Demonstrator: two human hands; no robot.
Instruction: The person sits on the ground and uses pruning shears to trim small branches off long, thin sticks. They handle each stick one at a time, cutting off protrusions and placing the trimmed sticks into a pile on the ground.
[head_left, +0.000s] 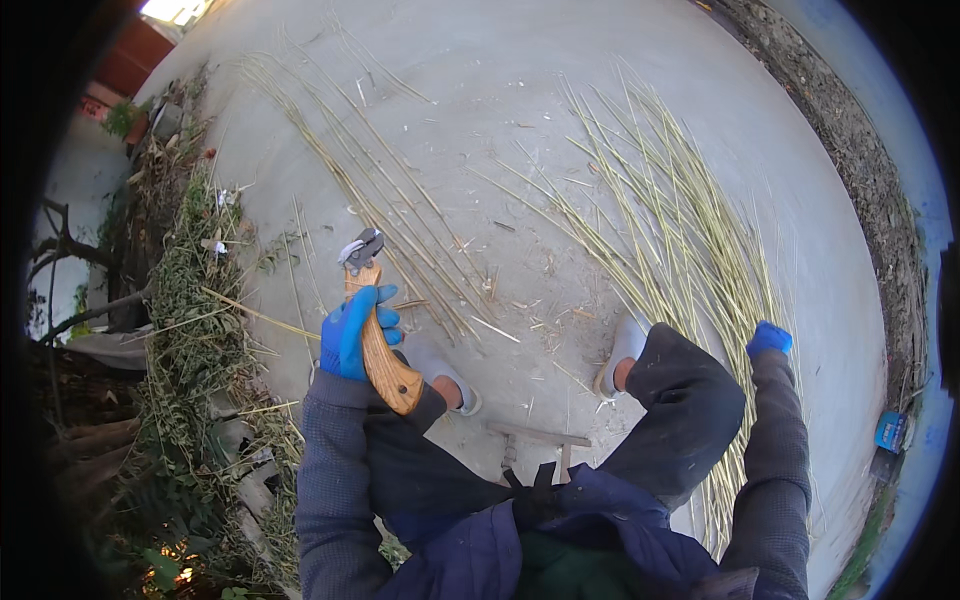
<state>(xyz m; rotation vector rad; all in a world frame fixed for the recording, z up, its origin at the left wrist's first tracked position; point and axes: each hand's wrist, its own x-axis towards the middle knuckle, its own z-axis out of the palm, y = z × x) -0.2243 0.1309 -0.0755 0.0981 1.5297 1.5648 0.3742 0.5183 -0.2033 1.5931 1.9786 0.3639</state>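
Observation:
My left hand (350,338), in a blue glove, is wrapped round a hand tool with a curved wooden handle (385,365) and a grey metal jaw-like head (361,250). The head points away from me, above the ground. At the right, my gloved right hand (769,339) is closed like a fist beside the right edge of a big spread of long, thin yellow-green stalks (690,220). Whether a stalk is in its fingers cannot be made out. A smaller group of stalks (375,205) lies on the concrete ahead of the tool.
A low wooden stool (540,434) shows between my feet. Leafy cut plants (195,370) are heaped along the left, with branches beyond. Short stalk scraps (555,320) litter the concrete floor (470,70). A blue container (890,431) stands by the wall at far right.

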